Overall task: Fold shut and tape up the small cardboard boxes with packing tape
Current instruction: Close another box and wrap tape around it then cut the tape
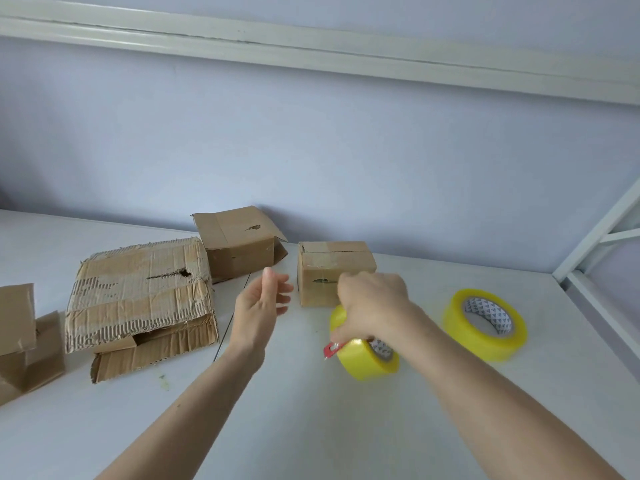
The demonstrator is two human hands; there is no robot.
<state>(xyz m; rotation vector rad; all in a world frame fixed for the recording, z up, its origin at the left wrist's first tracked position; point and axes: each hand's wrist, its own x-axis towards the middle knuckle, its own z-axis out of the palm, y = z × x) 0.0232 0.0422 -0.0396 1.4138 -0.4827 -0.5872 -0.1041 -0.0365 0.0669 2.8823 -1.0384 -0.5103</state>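
A: What sits closest to the lens?

B: Two bare forearms, reaching out over a white table point(311, 427) with a smooth, matt top that carries a few small smudges. A pale bluish wall point(311, 150) rises behind it, crossed high up by a white painted rail point(311, 51). A white metal frame point(595, 244) stands at the right edge.

A: And the cardboard, biggest first?

B: A large, battered box point(138, 299) lies on the left, its outer paper torn away so the ribbed corrugation shows, with a ragged hole in the top. Behind it, against the wall, an open box point(239, 247) has its flaps standing up. A small closed box point(329, 271), a neat cube with glossy tape across its seam, stands just beyond the right hand. More brown cardboard pieces point(24, 341) lie at the far left.

A: The tape?

B: A spare yellow tape roll point(485, 323), translucent with a patterned core, lies flat on the right, apart from the hands. The right hand point(370, 306) grasps a second yellow roll point(367, 358), fingers curled over it; a small red cutter point(330, 349) juts from its left side.

A: The other hand?

B: The left hand point(259, 306) hovers with relaxed, spread fingers, holding nothing, between the battered box and the small closed box.
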